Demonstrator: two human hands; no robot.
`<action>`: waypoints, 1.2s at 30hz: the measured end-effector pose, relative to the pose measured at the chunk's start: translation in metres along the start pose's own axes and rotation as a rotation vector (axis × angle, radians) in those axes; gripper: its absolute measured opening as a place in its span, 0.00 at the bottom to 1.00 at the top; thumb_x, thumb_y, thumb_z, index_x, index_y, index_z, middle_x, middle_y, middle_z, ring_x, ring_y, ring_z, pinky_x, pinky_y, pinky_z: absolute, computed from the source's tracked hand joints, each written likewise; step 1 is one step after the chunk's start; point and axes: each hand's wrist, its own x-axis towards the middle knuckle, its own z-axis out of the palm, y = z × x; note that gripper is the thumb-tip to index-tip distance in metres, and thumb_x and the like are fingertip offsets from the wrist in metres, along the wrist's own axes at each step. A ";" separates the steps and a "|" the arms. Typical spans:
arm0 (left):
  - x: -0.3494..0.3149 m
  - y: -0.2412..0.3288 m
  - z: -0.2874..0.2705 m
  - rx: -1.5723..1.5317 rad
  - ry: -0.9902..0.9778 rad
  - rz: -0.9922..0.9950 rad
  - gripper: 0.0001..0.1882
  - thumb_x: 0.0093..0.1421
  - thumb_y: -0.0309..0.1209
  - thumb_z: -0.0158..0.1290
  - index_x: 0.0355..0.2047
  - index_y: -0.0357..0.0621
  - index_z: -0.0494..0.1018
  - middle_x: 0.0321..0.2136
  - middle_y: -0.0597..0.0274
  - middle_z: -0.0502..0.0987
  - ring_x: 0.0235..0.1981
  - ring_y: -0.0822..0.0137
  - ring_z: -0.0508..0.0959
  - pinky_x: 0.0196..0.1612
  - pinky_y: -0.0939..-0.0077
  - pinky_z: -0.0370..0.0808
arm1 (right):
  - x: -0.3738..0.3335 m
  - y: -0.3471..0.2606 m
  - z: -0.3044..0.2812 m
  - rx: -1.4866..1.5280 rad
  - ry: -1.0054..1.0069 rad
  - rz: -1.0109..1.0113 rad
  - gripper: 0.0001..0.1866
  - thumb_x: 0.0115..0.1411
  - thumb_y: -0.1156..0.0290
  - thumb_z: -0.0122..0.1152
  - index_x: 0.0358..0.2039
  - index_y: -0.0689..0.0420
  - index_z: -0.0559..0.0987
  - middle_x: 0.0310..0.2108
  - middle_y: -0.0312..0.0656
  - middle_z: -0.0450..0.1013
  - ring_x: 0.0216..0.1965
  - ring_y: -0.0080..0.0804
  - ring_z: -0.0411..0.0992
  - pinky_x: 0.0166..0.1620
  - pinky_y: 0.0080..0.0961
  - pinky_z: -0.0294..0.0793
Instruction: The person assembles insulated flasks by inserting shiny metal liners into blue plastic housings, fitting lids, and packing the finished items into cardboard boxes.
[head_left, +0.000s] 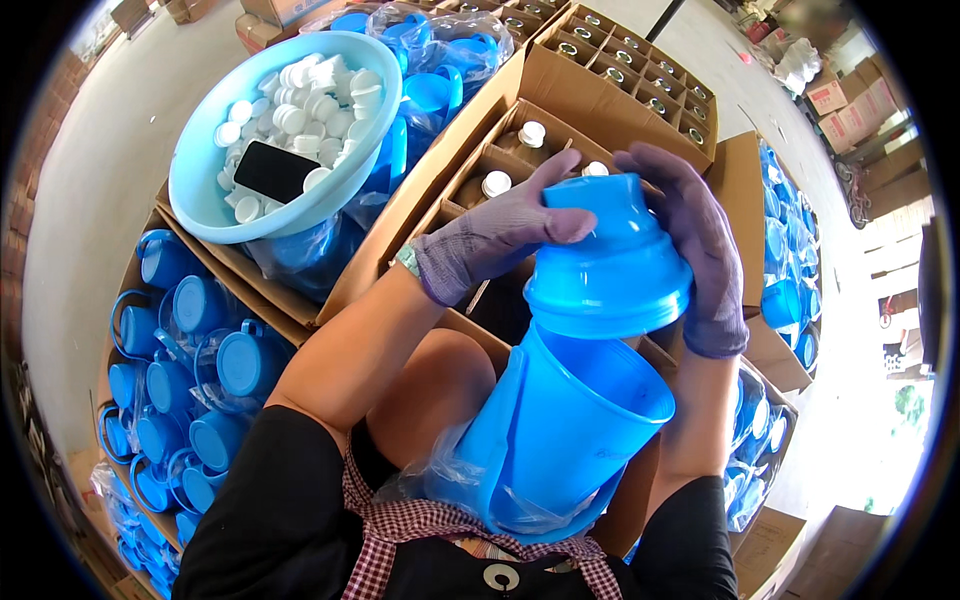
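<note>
Between my gloved hands is a glossy blue domed lid (610, 280) with a narrower raised top. My left hand (490, 230) grips its upper left, with the thumb across the raised top. Around its right side curves my right hand (705, 250), palm against it. Just under the lid stands a large blue plastic jug (570, 430), tilted in my lap, its open mouth facing up and right. The lid's lower rim overlaps the jug's far edge; whether they touch I cannot tell. Clear plastic wrap (440, 475) clings to the jug's lower part.
A light-blue basin (190, 190) of white caps (295, 120) with a black phone (272, 172) stands at far left. Ahead, a divided carton (455, 180) holds white-capped bottles (497, 184). Another carton (570, 90) lies beyond. Blue lidded jugs (250, 362) fill boxes on both sides.
</note>
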 end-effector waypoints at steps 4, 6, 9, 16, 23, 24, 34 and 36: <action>-0.017 -0.001 -0.001 -0.353 0.047 0.020 0.53 0.57 0.58 0.64 0.71 0.41 0.54 0.62 0.45 0.69 0.62 0.52 0.74 0.62 0.57 0.76 | 0.029 0.011 0.017 -0.023 -0.146 -0.135 0.41 0.67 0.39 0.53 0.68 0.59 0.68 0.59 0.52 0.72 0.61 0.43 0.71 0.66 0.40 0.68; -0.036 -0.001 -0.012 -0.233 0.171 0.166 0.47 0.61 0.60 0.58 0.70 0.42 0.58 0.64 0.47 0.69 0.61 0.51 0.76 0.63 0.53 0.76 | 0.048 0.026 0.019 0.183 -0.231 -0.209 0.34 0.69 0.47 0.53 0.67 0.59 0.69 0.60 0.50 0.73 0.60 0.42 0.72 0.65 0.38 0.69; -0.087 -0.006 -0.034 -0.488 0.365 0.306 0.53 0.61 0.67 0.54 0.73 0.43 0.53 0.70 0.46 0.62 0.66 0.47 0.70 0.68 0.48 0.69 | 0.075 0.100 0.008 0.128 -0.313 -0.082 0.30 0.68 0.58 0.59 0.66 0.59 0.68 0.60 0.47 0.73 0.60 0.39 0.72 0.64 0.36 0.70; -0.157 0.013 -0.022 -0.642 0.498 0.378 0.59 0.55 0.74 0.52 0.76 0.51 0.49 0.71 0.39 0.57 0.69 0.32 0.62 0.66 0.25 0.63 | 0.037 0.267 0.114 -0.854 -0.501 -0.065 0.32 0.49 0.59 0.76 0.54 0.53 0.75 0.44 0.49 0.79 0.47 0.53 0.78 0.53 0.42 0.77; -0.219 0.003 -0.049 -0.651 0.530 0.431 0.58 0.56 0.73 0.52 0.74 0.44 0.53 0.72 0.38 0.56 0.70 0.34 0.61 0.69 0.31 0.61 | 0.039 0.143 0.053 -0.682 -0.306 -0.081 0.31 0.47 0.56 0.77 0.50 0.52 0.78 0.45 0.51 0.80 0.46 0.52 0.80 0.50 0.42 0.80; -0.218 0.009 -0.043 -0.618 0.540 0.418 0.58 0.56 0.73 0.53 0.73 0.42 0.53 0.72 0.38 0.56 0.70 0.35 0.60 0.70 0.32 0.60 | 0.042 0.108 0.038 -0.659 -0.251 -0.128 0.32 0.46 0.56 0.79 0.51 0.52 0.78 0.42 0.48 0.81 0.45 0.48 0.81 0.49 0.39 0.81; -0.065 0.060 -0.039 -0.230 0.018 0.369 0.24 0.74 0.47 0.46 0.65 0.54 0.70 0.76 0.50 0.47 0.74 0.48 0.55 0.74 0.46 0.56 | 0.108 -0.150 -0.058 -0.106 0.106 -0.381 0.28 0.64 0.65 0.71 0.58 0.65 0.71 0.43 0.43 0.79 0.37 0.28 0.80 0.39 0.24 0.84; -0.047 0.059 -0.031 -0.255 -0.035 0.370 0.25 0.73 0.48 0.46 0.66 0.54 0.69 0.76 0.50 0.48 0.74 0.48 0.56 0.74 0.45 0.57 | 0.133 -0.156 -0.086 0.169 0.040 -0.500 0.27 0.62 0.62 0.73 0.55 0.62 0.73 0.42 0.39 0.78 0.37 0.23 0.79 0.39 0.20 0.82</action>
